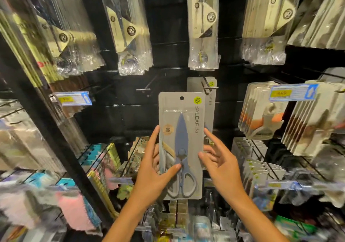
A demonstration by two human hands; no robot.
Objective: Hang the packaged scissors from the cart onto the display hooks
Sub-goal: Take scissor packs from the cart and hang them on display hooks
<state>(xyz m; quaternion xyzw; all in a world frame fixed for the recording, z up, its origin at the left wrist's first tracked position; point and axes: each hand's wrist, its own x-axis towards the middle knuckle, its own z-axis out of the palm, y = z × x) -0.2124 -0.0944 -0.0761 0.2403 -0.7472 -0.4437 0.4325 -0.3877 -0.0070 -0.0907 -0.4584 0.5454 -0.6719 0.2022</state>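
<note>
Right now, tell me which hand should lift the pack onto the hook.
Left hand: it grips the scissors pack, thumb across the front. The right hand only touches its edge.

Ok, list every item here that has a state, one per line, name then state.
Scissors package: upright, held in front of the display, hang hole not on any hook.
Left hand: gripping the package's left edge, thumb across its front.
Right hand: fingers spread, touching the package's right edge.
Empty hook: bare, nothing hanging.
Hook with scissors: already carrying matching grey packs.
Blades inside pack: closed.
</note>
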